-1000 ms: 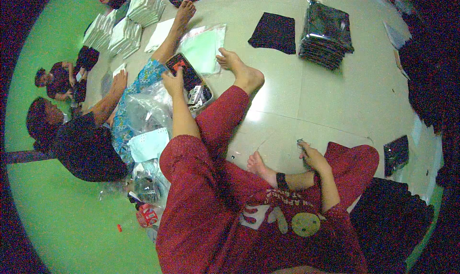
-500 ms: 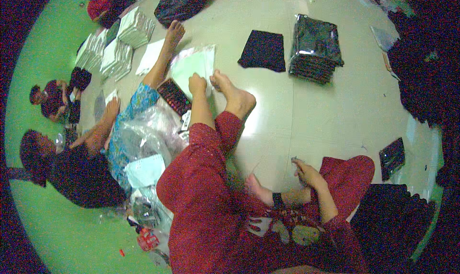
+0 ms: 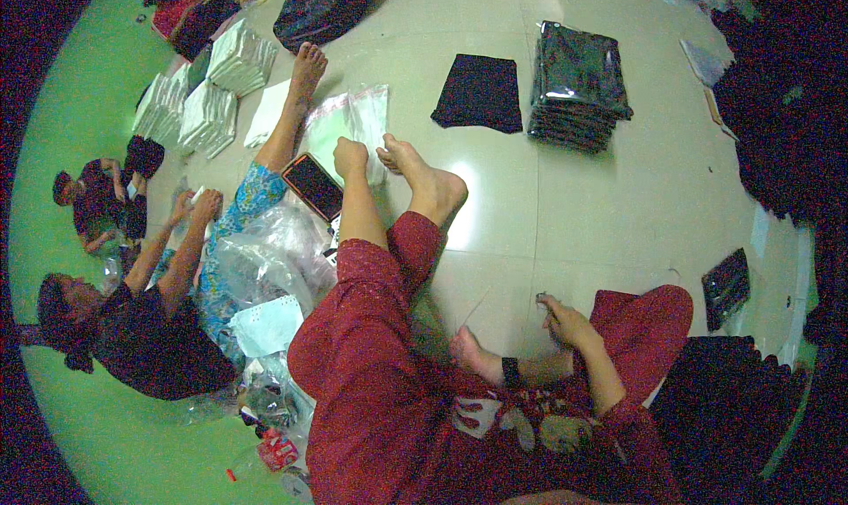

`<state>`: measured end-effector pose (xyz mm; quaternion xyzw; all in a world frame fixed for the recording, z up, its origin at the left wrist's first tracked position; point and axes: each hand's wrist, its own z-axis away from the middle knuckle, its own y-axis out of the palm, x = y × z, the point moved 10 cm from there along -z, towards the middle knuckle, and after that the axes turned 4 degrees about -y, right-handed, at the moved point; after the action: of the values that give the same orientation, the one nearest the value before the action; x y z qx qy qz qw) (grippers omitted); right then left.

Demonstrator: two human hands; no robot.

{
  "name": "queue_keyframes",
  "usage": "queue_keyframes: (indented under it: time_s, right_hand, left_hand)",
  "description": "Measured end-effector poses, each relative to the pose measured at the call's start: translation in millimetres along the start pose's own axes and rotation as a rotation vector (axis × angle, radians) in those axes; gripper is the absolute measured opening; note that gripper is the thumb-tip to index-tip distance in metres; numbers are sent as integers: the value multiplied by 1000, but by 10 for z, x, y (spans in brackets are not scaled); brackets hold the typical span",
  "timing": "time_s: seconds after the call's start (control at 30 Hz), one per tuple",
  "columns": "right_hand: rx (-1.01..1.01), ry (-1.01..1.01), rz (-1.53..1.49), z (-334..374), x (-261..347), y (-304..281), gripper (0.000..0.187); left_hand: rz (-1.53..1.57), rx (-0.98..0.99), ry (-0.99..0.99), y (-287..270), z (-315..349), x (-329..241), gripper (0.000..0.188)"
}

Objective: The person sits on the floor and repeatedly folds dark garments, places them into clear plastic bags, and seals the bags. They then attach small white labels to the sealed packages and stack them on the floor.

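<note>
My left hand [image 3: 351,154] reaches far forward, its fingers curled over clear plastic sleeves [image 3: 329,127] on the floor. Whether it pinches one of them is hidden. Beside that forearm lies a phone [image 3: 314,187] in an orange-edged case, its screen dark. My right hand [image 3: 568,321] hovers above the floor in front of my right knee, fingers bent around a small dark item [image 3: 541,298] too blurred to name. Ahead of me, a folded black garment [image 3: 478,93] lies flat. Right of it stands a stack of black garments in clear bags [image 3: 579,86].
A co-worker [image 3: 141,333] sits at my left, holding something white. Crumpled clear plastic [image 3: 269,249] fills the gap between us. White packet stacks [image 3: 208,116] stand farther off. A black cloth pile [image 3: 724,408] and a bagged black item [image 3: 726,289] lie on my right.
The plastic sleeves under my left hand have shifted and now lie spread apart. The phone's lit screen has gone dark. The co-worker's hands have come together around a white thing. My right hand has barely moved.
</note>
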<state>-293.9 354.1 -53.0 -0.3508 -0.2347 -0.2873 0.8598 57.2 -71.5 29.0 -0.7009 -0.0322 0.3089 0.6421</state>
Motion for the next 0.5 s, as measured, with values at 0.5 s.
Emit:
queue_keyframes:
  time_s: [0.5]
  right_hand:
    - [-508,-356,-337,519,506,-1492,38]
  left_hand:
    - [221,1013,559,887,4158,-786,28]
